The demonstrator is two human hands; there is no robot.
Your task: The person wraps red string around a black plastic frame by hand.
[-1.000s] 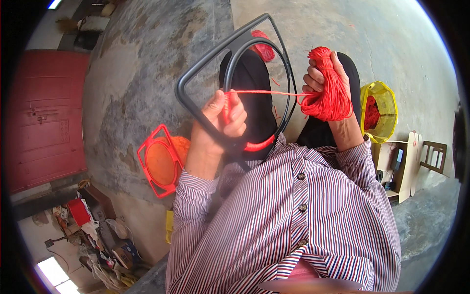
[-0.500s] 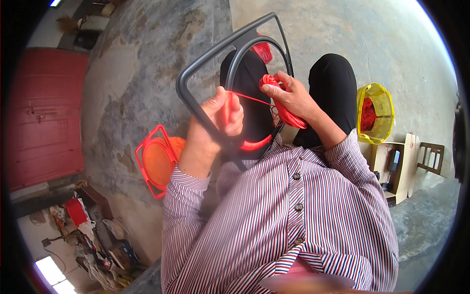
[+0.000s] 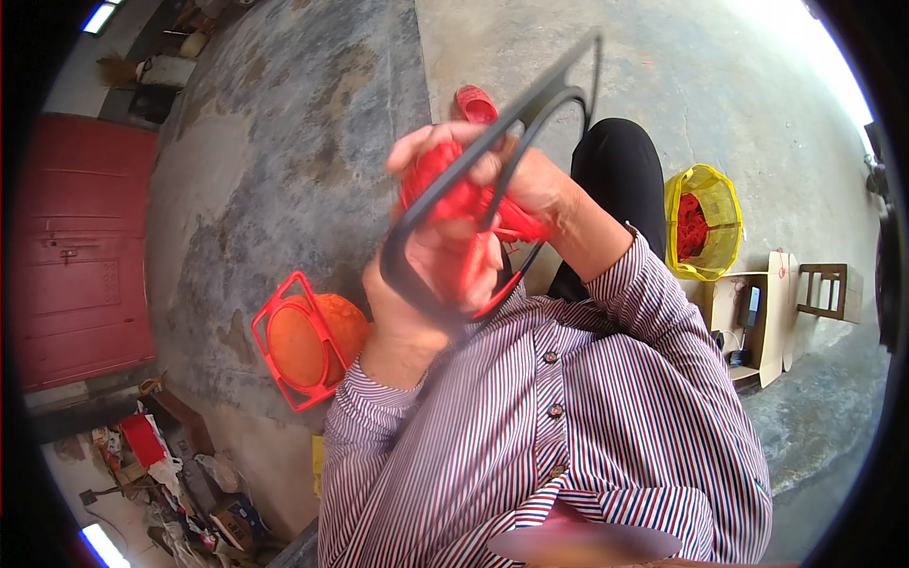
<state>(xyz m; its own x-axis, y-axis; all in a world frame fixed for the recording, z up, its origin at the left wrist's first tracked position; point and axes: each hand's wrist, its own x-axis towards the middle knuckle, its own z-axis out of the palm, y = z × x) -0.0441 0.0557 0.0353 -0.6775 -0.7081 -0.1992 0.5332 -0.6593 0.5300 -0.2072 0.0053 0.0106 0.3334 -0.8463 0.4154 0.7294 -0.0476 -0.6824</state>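
Note:
A dark grey frame (image 3: 530, 104) with a round inner ring is raised and tilted in front of my chest. My left hand (image 3: 426, 275) grips its lower edge, close to a red wound part of the ring. My right hand (image 3: 502, 175) is closed around a bundle of red cord (image 3: 454, 199) and presses it against the frame, with its fingers behind the frame's bar. The cord runs down between both hands. The hands are blurred, so the exact finger grip is unclear.
A red frame with an orange woven round (image 3: 303, 341) lies on the concrete floor at my left. A yellow basket holding red cord (image 3: 701, 222) stands at my right, by a small wooden stand (image 3: 757, 317) and chair (image 3: 822, 289). A red door (image 3: 76, 246) is far left.
The frame has been lifted and tipped up toward me. My right hand moved left with the red cord, from beside the frame onto it, meeting the left hand.

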